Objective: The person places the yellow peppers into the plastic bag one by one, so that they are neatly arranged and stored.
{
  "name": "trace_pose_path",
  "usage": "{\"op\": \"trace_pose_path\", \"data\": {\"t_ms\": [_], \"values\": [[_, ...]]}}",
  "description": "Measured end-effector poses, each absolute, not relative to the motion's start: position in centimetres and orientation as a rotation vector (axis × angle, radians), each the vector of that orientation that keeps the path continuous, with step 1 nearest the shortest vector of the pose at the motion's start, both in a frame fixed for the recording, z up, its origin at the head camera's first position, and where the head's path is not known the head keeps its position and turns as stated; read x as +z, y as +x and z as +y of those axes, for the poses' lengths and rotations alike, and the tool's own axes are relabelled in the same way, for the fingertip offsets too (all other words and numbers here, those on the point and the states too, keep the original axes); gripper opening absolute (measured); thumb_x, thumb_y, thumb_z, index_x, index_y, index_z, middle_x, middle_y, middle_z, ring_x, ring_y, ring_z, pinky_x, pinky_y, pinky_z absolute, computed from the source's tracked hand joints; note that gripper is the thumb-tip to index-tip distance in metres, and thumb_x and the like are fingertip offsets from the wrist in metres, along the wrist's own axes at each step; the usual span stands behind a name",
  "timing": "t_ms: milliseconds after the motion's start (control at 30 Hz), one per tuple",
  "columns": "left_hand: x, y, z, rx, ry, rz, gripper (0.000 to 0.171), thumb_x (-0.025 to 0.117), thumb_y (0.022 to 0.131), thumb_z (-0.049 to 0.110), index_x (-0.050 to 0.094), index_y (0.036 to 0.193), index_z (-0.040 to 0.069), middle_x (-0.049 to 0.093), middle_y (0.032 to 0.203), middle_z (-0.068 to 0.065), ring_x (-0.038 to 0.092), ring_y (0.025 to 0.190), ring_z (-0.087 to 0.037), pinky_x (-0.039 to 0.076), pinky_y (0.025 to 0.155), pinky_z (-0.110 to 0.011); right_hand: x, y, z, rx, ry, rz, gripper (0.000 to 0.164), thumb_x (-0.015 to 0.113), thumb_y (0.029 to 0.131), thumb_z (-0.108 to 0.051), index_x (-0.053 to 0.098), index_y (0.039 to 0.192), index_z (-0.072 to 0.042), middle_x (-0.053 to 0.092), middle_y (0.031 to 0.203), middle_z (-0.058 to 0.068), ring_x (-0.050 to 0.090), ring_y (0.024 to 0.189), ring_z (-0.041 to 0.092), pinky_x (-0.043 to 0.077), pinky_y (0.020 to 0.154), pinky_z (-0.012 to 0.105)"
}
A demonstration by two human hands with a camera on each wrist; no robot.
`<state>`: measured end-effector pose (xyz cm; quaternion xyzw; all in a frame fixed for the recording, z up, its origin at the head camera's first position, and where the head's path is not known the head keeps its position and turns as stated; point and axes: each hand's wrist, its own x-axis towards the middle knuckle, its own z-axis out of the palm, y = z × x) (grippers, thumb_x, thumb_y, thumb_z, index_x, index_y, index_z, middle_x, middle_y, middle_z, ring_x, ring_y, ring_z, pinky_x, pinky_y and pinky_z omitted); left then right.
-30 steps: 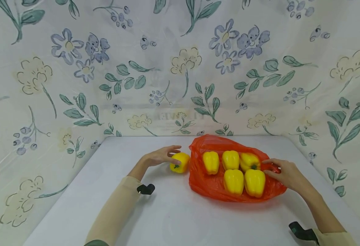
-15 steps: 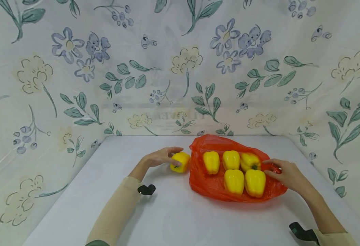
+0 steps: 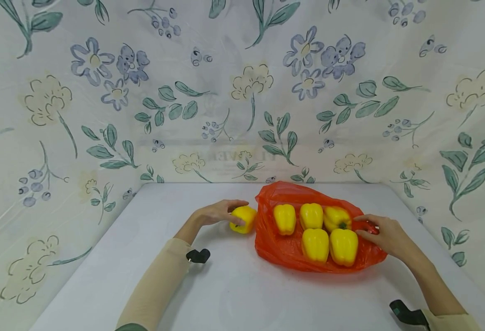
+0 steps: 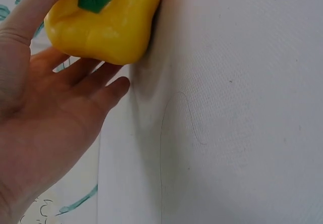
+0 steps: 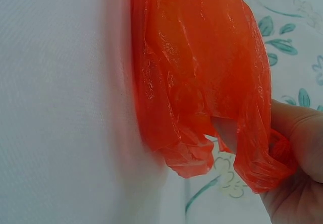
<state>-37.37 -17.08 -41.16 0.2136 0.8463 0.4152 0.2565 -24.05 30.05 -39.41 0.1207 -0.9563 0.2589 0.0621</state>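
Note:
A single yellow bell pepper (image 3: 246, 218) lies on the white table just left of a red plastic bag (image 3: 281, 191). My left hand (image 3: 215, 213) holds this pepper from its left, thumb on the near side and fingers reaching round the far side. The left wrist view shows the green stem of the pepper (image 4: 121, 32) turned toward my wrist, with the fingers of the hand (image 4: 55, 113) partly hidden behind it. At the bag's right end, my right hand (image 3: 385, 231) grips the edge of the plastic; crumpled film bunches in the hand (image 5: 303, 151) in the right wrist view.
Several more yellow bell peppers (image 3: 314, 245) rest on the spread bag in two rows. White tabletop (image 3: 242, 294) stretches in front of the bag. A pale sheet (image 3: 226, 92) with flowers and leaves hangs behind and along both sides of the table.
My left hand has edged slightly right and closed in on the lone pepper, its thumb now covering more of the near side. The right hand and the bag stay in place.

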Motion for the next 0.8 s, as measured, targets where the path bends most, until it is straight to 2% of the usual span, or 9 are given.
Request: {"op": "trace_pose_path", "data": {"t_ms": [300, 633, 800], "values": [[-41.23, -37.48, -16.92, 1.126, 0.588, 2.312, 0.087, 0.081, 0.076, 0.041, 0.040, 0.151, 0.020, 0.046, 0.150, -0.001, 0.041, 0.135, -0.025, 0.030, 0.118, -0.054, -39.33, -24.05, 30.12, 0.785, 0.367, -2.891, 0.038, 0.072, 0.088, -0.020, 0.064, 0.122, -0.006, 0.065, 0.113, 0.025, 0.058, 0.093, 0.029, 0.061, 0.072, 0.039], [-41.17, -37.33, -17.24, 1.161, 0.577, 2.354, 0.088, 0.082, 0.075, 0.044, 0.042, 0.149, 0.020, 0.050, 0.146, 0.000, 0.045, 0.129, -0.023, 0.032, 0.117, -0.050, -39.19, -23.92, 30.02, 0.795, 0.350, -2.917, 0.040, 0.072, 0.088, -0.022, 0.064, 0.123, -0.006, 0.066, 0.110, 0.022, 0.056, 0.089, 0.024, 0.059, 0.067, 0.029], [-40.84, -37.38, -17.70, 1.179, 0.576, 2.380, 0.085, 0.081, 0.076, 0.045, 0.044, 0.148, 0.022, 0.051, 0.143, 0.001, 0.047, 0.126, -0.023, 0.035, 0.114, -0.050, -39.20, -23.99, 30.04, 0.792, 0.355, -2.914, 0.040, 0.072, 0.088, -0.022, 0.064, 0.123, -0.006, 0.066, 0.111, 0.023, 0.057, 0.090, 0.025, 0.059, 0.068, 0.031]]}}
